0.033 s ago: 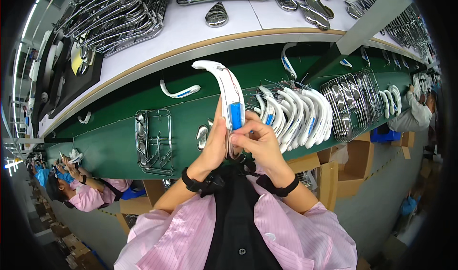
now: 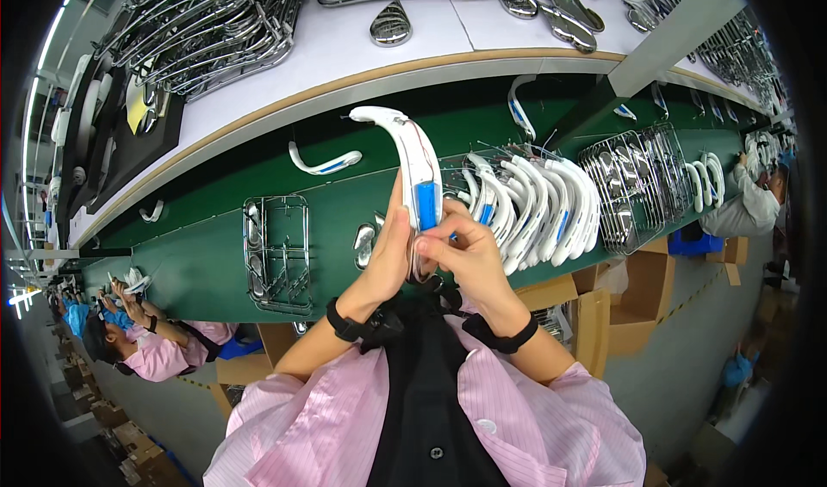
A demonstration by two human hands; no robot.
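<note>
A white curved plastic housing (image 2: pixel 419 155) stands upright before my chest, with a blue cylinder like a battery cell (image 2: pixel 426 204) and thin wires in its hollow. My left hand (image 2: pixel 385 259) is closed round its lower left side, thumb up along the edge. On the other side my right hand (image 2: pixel 469 253) pinches at the lower end just below the blue cylinder. Whatever lies between those fingertips is too small to make out. To the right, many similar white housings (image 2: pixel 538 207) lie in a row on the green bench, loose wires at their upper ends.
Wire racks with shiny chrome parts stand on the green bench left (image 2: pixel 277 254) and right (image 2: pixel 633 190). A raised white shelf (image 2: pixel 336 43) crosses the far side, carrying chrome racks. Cardboard boxes (image 2: pixel 637 297) sit below right. Another person (image 2: pixel 168 349) works at far left.
</note>
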